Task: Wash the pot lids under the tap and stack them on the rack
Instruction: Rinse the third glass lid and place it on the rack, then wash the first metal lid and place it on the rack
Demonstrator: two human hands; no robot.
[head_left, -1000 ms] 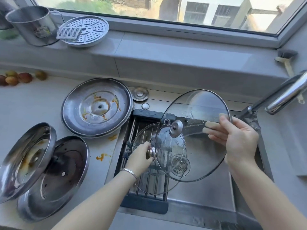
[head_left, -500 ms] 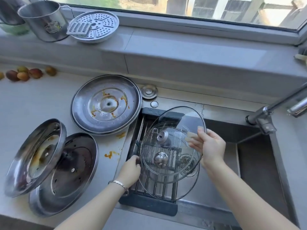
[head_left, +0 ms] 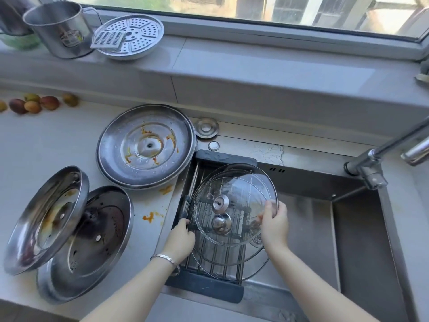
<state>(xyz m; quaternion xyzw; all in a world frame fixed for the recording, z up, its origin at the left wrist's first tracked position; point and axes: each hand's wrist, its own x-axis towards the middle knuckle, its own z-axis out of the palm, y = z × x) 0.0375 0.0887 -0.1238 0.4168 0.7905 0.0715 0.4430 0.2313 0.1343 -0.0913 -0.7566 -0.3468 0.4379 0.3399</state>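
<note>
Glass lids point(head_left: 234, 205) lie overlapped on the rack point(head_left: 204, 282), a set of metal bars with dark end pieces spanning the left part of the sink point(head_left: 308, 228). At least two clear discs show, each with a round metal knob near the middle. The left hand point(head_left: 180, 241), a bracelet on its wrist, has its fingers curled around the left rim of the lids. The right hand point(head_left: 274, 225) pinches the right rim of the upper lid, fingers closed on the glass edge.

To the left on the counter point(head_left: 34, 147), two steel lids point(head_left: 69, 231) sit at the near edge, one tilted and leaning over the other, both smeared with brownish residue. Orange spatters mark the counter between them and the sink. Farther back lies a large steel lid point(head_left: 146, 146), upside down, flecked with orange sauce and drops of water. Just beyond its right side rests a small round metal stopper point(head_left: 206, 127).

At the right, the tap point(head_left: 380, 156) rises from the sink's back corner. Several small fruits point(head_left: 34, 103) sit along the counter's far left. On the window ledge point(head_left: 255, 66) stand a steel mug point(head_left: 58, 29) and a perforated steamer plate point(head_left: 130, 36) with a small grater point(head_left: 108, 39) resting on it.
</note>
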